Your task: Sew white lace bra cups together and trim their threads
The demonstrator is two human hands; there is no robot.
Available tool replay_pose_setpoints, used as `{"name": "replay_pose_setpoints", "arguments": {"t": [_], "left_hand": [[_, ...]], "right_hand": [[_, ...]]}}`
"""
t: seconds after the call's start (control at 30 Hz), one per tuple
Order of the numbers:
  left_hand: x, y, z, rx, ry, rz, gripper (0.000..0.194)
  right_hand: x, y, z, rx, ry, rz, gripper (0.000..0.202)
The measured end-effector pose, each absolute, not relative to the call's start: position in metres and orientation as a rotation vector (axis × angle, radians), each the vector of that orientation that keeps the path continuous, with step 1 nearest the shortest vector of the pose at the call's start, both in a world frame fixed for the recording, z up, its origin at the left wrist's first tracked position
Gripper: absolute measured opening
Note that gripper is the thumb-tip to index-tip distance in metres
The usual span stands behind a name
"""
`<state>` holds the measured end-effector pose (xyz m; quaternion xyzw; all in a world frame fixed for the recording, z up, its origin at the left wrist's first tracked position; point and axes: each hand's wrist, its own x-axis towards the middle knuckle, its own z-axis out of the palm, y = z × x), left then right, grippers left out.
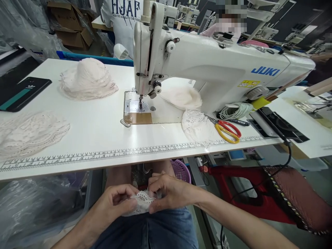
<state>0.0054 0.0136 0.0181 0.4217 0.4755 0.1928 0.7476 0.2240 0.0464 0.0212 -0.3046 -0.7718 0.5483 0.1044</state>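
Note:
A small piece of white lace (142, 202) is stretched between my two hands above my lap, below the table's front edge. My left hand (116, 202) pinches its left side between thumb and fingers. On the other side, my right hand (166, 192) grips the lace with thumb and curled fingers. The white sewing machine (218, 65) stands on the table (95, 138) beyond my hands, its needle over the metal plate (135, 106). Fabric pieces (181, 97) and a lace piece (197, 126) lie right of the needle.
Scissors (228, 131) with red and yellow handles rest beside a coiled cord (236, 111). Stacks of pale fabric (86, 77) and lace (33, 133) are at the left, near a black phone-like object (24, 93). A purple basket (181, 171) and red chair (259, 193) stand below.

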Motion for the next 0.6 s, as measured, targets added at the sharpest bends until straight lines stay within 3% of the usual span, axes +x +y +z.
{"name": "replay_pose_setpoints", "arguments": {"t": [0.17, 0.6], "left_hand": [[0.000, 0.006, 0.016, 0.723, 1.021, 0.504, 0.028], [0.008, 0.010, 0.013, 0.641, 0.930, 0.575, 0.028]], "right_hand": [[0.231, 0.045, 0.013, -0.854, -2.275, 1.633, 0.021], [0.229, 0.039, 0.007, -0.820, -1.918, 2.049, 0.022]]}}
